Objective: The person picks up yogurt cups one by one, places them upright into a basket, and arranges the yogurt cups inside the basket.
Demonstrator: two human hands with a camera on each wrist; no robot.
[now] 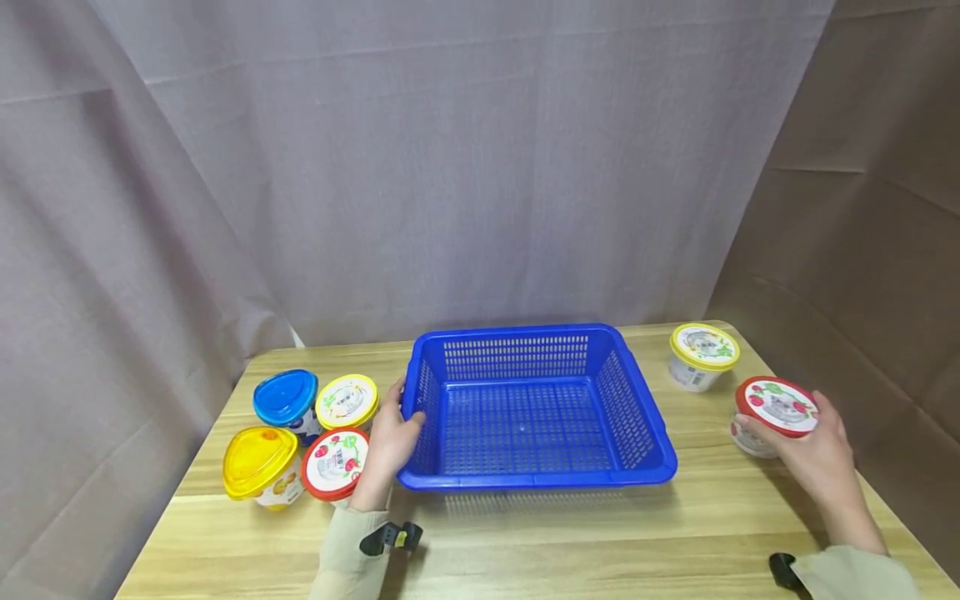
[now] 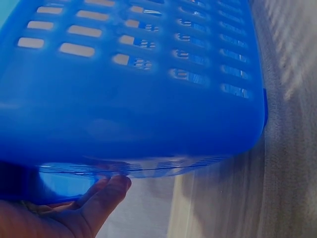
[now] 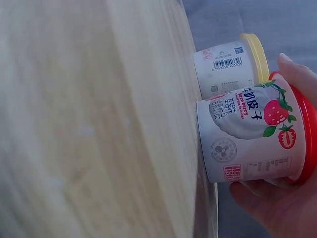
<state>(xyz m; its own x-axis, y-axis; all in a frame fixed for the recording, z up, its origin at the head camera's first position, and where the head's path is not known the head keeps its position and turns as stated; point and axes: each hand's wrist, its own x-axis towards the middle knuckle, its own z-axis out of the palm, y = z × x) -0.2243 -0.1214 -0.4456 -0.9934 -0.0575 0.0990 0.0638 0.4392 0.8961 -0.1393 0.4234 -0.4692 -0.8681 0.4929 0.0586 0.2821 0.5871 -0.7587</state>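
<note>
A blue plastic basket point(image 1: 536, 481) with slotted walls stands in the middle of the table. My left hand point(image 1: 393, 437) grips its left rim, thumb over the edge; in the left wrist view the basket wall point(image 2: 129, 114) hides part of the fingers. At the right, my right hand point(image 1: 821, 462) holds a strawberry yogurt tub point(image 1: 780, 406) with a red lid, thumb on one side and fingers on the other. The tub is upright, its printed side point(image 3: 252, 134) facing the right wrist camera. Behind it sits a yellow-lidded tub point(image 1: 702, 358).
Left of the basket, close to my left hand, stand a blue-lidded tub point(image 1: 287, 398), a yellow translucent-lidded tub point(image 1: 260, 462), another yellow-lidded tub point(image 1: 347, 402) and a red-lidded tub point(image 1: 335, 463). Grey curtains point(image 1: 480, 167) hang behind the wooden table point(image 1: 562, 550) and at its sides.
</note>
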